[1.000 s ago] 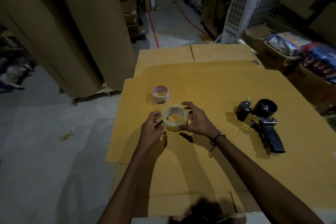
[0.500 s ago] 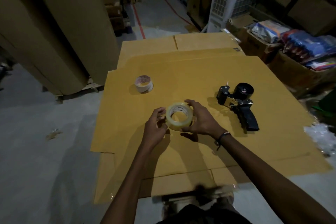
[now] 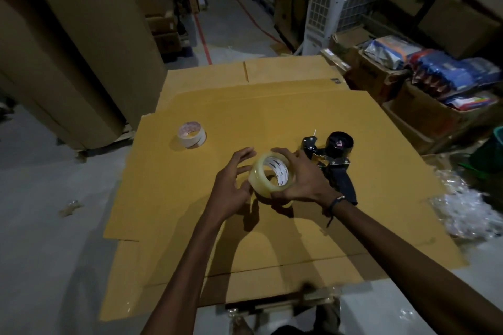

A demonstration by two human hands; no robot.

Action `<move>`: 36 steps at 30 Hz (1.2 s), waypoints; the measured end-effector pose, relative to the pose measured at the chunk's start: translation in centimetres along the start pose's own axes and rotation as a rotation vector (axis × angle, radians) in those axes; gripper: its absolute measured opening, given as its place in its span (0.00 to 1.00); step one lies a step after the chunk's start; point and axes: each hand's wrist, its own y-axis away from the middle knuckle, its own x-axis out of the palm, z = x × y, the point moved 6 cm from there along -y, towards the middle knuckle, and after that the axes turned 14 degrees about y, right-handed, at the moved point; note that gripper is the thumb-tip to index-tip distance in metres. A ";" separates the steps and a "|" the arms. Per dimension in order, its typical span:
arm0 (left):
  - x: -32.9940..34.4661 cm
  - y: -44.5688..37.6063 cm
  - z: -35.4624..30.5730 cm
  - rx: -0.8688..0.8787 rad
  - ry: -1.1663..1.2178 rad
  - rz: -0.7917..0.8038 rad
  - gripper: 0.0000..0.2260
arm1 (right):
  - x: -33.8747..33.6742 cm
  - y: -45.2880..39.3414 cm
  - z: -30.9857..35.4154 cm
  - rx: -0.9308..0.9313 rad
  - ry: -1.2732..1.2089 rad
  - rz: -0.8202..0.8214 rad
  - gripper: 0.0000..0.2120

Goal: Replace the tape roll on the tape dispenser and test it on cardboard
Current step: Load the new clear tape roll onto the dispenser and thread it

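The new clear tape roll (image 3: 272, 174) is lifted just above the middle of the cardboard sheet (image 3: 353, 226), gripped by the right hand (image 3: 302, 182) around its near side, while the left hand (image 3: 231, 187) rests open against its left face. The tape dispenser (image 3: 330, 158) lies toward the sheet's right edge, its hub apparently bare. A nearly spent roll (image 3: 191, 134) sits toward the far left corner. Judging by this, removal is done; mounting, threading and testing remain.
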 end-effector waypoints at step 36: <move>16.5 -2.6 -11.9 0.491 -0.428 -0.440 0.01 | -14.2 2.2 -12.0 -0.214 -0.311 -0.160 0.50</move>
